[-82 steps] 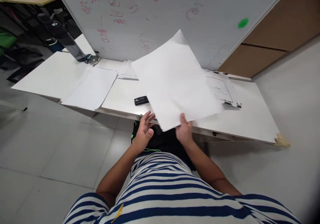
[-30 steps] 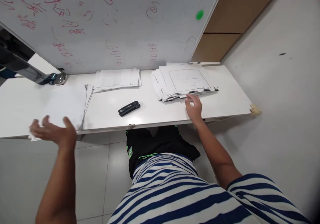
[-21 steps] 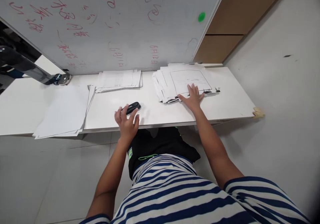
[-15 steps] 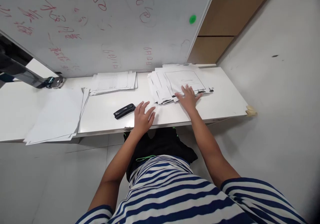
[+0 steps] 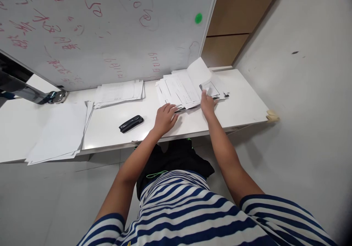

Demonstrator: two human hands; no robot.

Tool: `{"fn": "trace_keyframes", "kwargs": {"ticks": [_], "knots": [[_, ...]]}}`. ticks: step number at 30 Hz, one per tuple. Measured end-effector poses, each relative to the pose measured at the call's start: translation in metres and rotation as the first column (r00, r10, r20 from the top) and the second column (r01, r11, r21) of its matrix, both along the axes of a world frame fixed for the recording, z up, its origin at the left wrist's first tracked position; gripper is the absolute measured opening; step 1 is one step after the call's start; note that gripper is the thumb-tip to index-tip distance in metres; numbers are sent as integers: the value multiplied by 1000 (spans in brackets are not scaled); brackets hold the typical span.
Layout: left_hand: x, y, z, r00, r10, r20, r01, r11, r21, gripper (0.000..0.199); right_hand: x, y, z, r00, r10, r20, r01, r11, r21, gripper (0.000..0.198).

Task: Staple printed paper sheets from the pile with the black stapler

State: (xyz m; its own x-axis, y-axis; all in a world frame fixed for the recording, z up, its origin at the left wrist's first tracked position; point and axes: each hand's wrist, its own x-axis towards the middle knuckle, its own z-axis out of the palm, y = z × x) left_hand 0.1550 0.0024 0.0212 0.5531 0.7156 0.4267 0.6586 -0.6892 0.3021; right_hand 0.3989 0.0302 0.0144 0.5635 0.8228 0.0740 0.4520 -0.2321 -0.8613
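- the sheet [image 5: 198, 71] curls up over the paper stack [image 5: 173, 89], to the right of the black stapler [image 5: 131, 124] and farther back than it.
- right hand [image 5: 207, 103], well to the stapler's right: thumb and fingers seem pinched on the sheet's near edge.
- left hand [image 5: 165, 118], just right of the stapler: fingers slightly spread; cannot tell if they touch the paper stack.
- the sheet should be light, floppy, easily creased; best held by a near corner.

Papers [image 5: 177, 88], stapler [image 5: 131, 123] on white desk [image 5: 242, 101]
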Motion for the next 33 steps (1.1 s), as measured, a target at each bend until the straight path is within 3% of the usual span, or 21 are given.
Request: {"fn": "trace_keyframes", "kwargs": {"ticks": [5, 8, 12, 16, 21, 23, 25, 27, 31, 33], "knots": [[63, 60, 32, 976, -96, -194, 75, 991, -112, 34, 2, 4, -2, 998, -26, -56, 25, 999, -25, 69], [70, 80, 29, 944, -181, -277, 157, 982, -105, 30, 3, 6, -1, 997, -18, -73, 15, 999, -48, 71], [59, 86, 13, 941, -195, -276, 210, 978, 24, 31, 4, 5, 1, 997, 25, -71, -31, 997, -75, 76], [59, 83, 7, 955, -147, -256, 185, 974, 129, 27, 6, -5, 3, 984, 176, 11, -175, 983, -50, 71], [69, 69, 17, 983, -157, -100, 179, 941, 288, 25, 8, -32, 9, 878, 438, 191, -419, 898, -134, 89], [71, 59, 24, 980, -200, -20, 195, 920, 341, 25, 6, -45, 11, 849, 443, 287, -430, 896, -111, 76], [72, 48, 33, 970, -237, 49, 201, 905, 376, 24, 3, -57, 13, 843, 367, 393, -380, 924, -47, 53], [72, 36, 45, 961, -250, 121, 187, 905, 383, 21, 1, -68, 17, 842, 281, 460, -337, 940, 42, 43], [67, 12, 75, 928, -193, 318, 111, 960, 258, 17, 3, -87, 38, 851, 291, 437, -424, 872, 246, 38], [60, 2, 89, 894, -112, 435, 40, 984, 171, 29, 1, -98, 54, 880, 308, 362, -434, 830, 349, 35]]}}
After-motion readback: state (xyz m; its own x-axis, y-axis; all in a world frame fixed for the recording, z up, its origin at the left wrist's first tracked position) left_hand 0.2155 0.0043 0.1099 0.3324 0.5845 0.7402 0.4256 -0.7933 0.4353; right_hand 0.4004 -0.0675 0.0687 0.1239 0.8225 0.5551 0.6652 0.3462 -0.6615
